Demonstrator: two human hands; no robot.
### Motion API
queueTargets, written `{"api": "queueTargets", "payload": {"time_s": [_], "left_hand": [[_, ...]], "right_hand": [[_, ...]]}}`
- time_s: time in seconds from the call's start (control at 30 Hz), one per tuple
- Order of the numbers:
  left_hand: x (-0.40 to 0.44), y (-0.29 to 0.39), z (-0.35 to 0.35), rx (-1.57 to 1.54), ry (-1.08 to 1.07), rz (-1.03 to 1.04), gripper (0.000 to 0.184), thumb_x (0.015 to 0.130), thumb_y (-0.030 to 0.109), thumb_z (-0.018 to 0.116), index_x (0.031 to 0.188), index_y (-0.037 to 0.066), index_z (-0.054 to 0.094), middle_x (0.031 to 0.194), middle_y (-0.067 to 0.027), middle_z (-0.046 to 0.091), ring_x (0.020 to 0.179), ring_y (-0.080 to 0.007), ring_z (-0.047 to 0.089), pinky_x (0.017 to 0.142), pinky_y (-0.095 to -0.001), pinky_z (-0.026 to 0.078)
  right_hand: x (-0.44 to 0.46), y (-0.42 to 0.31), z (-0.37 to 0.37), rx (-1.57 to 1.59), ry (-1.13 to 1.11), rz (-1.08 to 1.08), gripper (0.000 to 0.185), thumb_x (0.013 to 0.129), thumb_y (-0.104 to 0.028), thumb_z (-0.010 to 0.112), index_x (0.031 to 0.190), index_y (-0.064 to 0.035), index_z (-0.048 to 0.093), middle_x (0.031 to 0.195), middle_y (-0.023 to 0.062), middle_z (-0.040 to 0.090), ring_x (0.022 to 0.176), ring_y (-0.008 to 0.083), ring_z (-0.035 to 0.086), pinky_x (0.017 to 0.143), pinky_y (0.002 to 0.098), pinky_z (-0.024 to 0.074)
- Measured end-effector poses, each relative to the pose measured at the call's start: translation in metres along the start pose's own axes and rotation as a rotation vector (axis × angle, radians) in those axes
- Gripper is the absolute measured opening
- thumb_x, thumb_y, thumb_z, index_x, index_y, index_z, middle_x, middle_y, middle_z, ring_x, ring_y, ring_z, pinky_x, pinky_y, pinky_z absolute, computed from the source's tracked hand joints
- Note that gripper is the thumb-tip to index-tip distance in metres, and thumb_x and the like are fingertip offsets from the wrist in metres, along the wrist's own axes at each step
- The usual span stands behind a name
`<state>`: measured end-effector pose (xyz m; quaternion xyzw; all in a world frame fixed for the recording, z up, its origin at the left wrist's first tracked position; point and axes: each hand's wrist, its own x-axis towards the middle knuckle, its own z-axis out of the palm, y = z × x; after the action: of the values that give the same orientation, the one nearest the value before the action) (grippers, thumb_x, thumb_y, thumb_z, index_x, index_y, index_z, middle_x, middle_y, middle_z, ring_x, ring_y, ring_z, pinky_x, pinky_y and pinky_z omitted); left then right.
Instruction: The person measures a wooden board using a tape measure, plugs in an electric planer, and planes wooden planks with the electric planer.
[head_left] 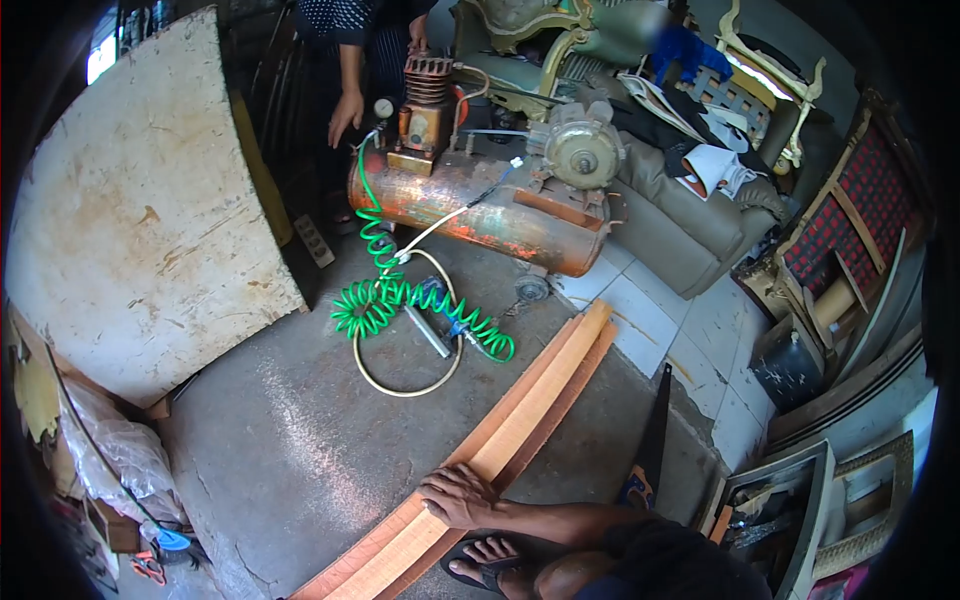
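Several long wooden strips (540, 393) lie side by side on the grey floor (240, 480), slanting from the person's right hand (460, 497) toward one o'clock and back toward eight. That hand lies palm down across them, fingers draped over the wood; I cannot tell whether the grip is clenched, nor what the left hand does. From it, a sandalled foot (495, 562) is just beside the strips at five o'clock, a handsaw (656, 428) between two and three, and pale sawdust (315, 440) at ten. Toward twelve, a coiled green hose (400, 292) sits before a rusty air compressor (500, 215). Between eleven and twelve, a second person's arm (351, 70) hangs near the compressor's gauge (384, 108).
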<state>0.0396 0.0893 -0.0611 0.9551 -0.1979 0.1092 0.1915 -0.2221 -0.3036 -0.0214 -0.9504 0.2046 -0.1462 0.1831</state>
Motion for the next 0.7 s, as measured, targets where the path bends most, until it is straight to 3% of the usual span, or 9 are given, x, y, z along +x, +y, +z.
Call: {"api": "queueTargets", "payload": {"time_s": [0.4,0.5,0.57,0.6,0.7], "left_hand": [[-0.008,-0.005,0.002,0.033,-0.046,-0.043,0.03,0.097,0.04,0.061,0.096,0.014,0.076,0.081,-0.0093,0.075,0.064,-0.0293,0.069,0.06,-0.0429,0.055],[-0.003,0.002,0.011,0.04,0.047,-0.012,0.032,0.098,0.042,0.058,0.099,0.016,0.076,0.083,-0.0121,0.075,0.067,-0.0328,0.069,0.063,-0.046,0.055],[-0.003,0.006,-0.009,0.025,-0.183,-0.106,0.034,0.098,0.044,0.055,0.101,0.018,0.076,0.084,-0.0156,0.074,0.07,-0.0378,0.069,0.064,-0.0495,0.054],[0.0,0.019,-0.019,0.007,-0.199,-0.177,0.036,0.097,0.047,0.053,0.1,0.02,0.077,0.085,-0.0183,0.074,0.071,-0.042,0.068,0.065,-0.0519,0.054],[0.0,0.019,-0.019,0.066,-0.19,-0.163,0.032,0.098,0.044,0.056,0.098,0.02,0.077,0.083,-0.0147,0.074,0.068,-0.0375,0.069,0.061,-0.048,0.054]], "right_hand": [[0.003,-0.005,-0.01,-0.022,-0.03,0.007,0.025,0.095,-0.028,0.062,0.113,-0.0113,0.063,0.117,0.0061,0.064,0.114,0.0269,0.059,0.097,0.0484,0.0417],[0.006,0.004,-0.004,-0.056,0.068,-0.048,0.024,0.093,-0.028,0.063,0.111,-0.0119,0.064,0.115,0.0051,0.066,0.111,0.0264,0.061,0.095,0.0473,0.0428],[0.003,0.001,-0.006,-0.055,0.034,-0.046,0.025,0.093,-0.028,0.063,0.111,-0.0114,0.066,0.116,0.005,0.066,0.111,0.0263,0.061,0.095,0.047,0.0432],[0.002,0.0,-0.005,-0.047,0.031,-0.054,0.025,0.093,-0.028,0.063,0.111,-0.0114,0.066,0.116,0.005,0.066,0.111,0.0263,0.061,0.095,0.047,0.0432],[0.002,0.002,-0.004,-0.046,0.023,-0.036,0.026,0.094,-0.029,0.063,0.113,-0.0116,0.067,0.117,0.0056,0.066,0.112,0.0265,0.061,0.096,0.0469,0.0432]]}}
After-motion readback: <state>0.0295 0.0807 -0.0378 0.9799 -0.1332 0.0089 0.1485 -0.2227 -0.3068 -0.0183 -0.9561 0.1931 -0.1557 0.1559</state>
